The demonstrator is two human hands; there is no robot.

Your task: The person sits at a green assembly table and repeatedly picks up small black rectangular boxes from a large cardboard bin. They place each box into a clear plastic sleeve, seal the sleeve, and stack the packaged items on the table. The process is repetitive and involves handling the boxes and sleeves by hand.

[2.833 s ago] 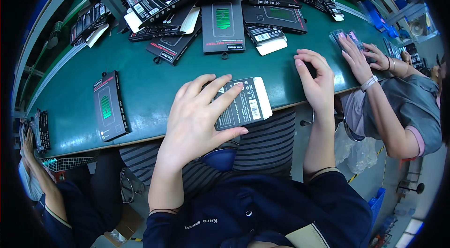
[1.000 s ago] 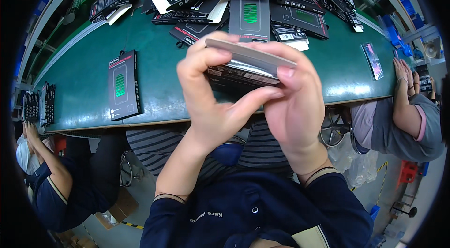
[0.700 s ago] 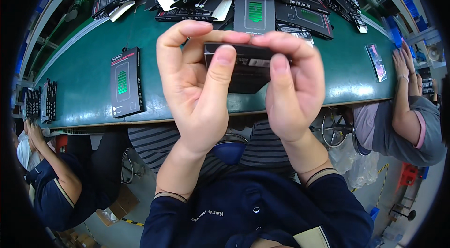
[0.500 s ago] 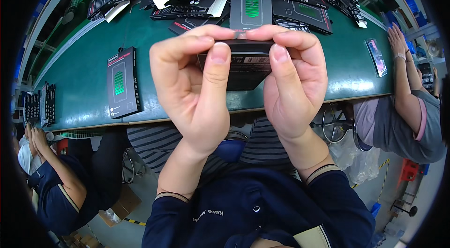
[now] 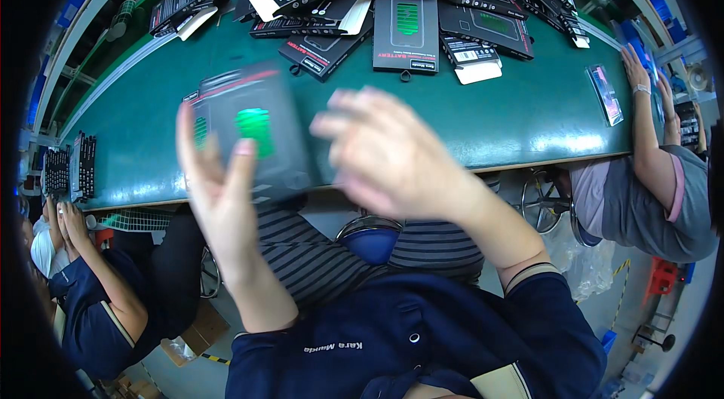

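One black box (image 5: 285, 139) is held at centre-left by part-spread fingers of the left hand (image 5: 225, 199), long axis near-upright; right hand (image 5: 388, 154), blurred, half-open, seemingly empty, is seen apart rightward.

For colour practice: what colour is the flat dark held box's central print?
Green central print, head view.

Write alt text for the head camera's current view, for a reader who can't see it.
A person's left hand holds a flat dark-grey carton with a green battery picture at a green worktable, with the blurred right hand beside it. A heap of similar cartons lies toward the table's far side, and co-workers are at both sides.
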